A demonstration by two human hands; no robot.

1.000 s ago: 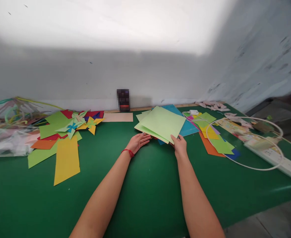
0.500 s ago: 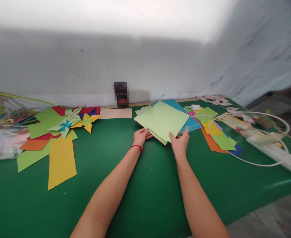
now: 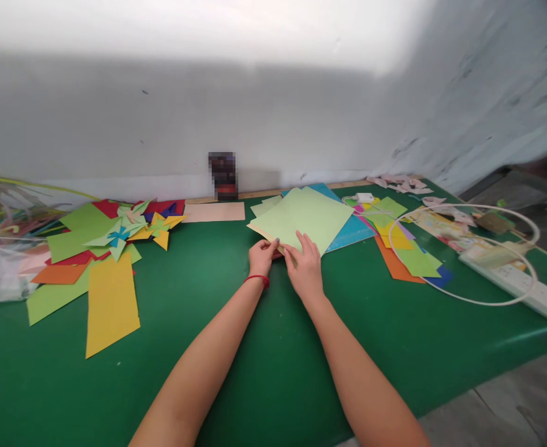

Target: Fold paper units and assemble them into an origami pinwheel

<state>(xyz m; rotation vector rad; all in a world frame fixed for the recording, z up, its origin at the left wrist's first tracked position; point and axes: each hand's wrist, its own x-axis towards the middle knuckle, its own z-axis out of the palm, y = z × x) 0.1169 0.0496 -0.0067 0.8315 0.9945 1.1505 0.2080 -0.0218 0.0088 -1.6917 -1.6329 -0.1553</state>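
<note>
A stack of light green paper sheets [image 3: 308,217], with a cream edge showing along its lower left, is held tilted above the table. My left hand [image 3: 261,257], with a red string on its wrist, pinches the near-left edge of the stack, its fingers partly under the paper. My right hand [image 3: 307,270] is beside it, thumb and forefinger closed at the same edge while its other fingers lie over the top sheet. Behind the stack lies a blue sheet [image 3: 352,234]. What lies between my right fingertips is too small to see clearly.
Paper pinwheels [image 3: 159,228] rest on coloured sheets at the left, near a yellow strip [image 3: 112,304]. A pale pink strip [image 3: 215,212] lies by the wall. On the right are more coloured papers [image 3: 422,261], a looped white cable [image 3: 487,304] and a power strip [image 3: 543,298].
My right hand has moved left from the stack's near-right edge to beside my left hand. The left hand keeps its pinch on the paper. The view has shifted slightly.
</note>
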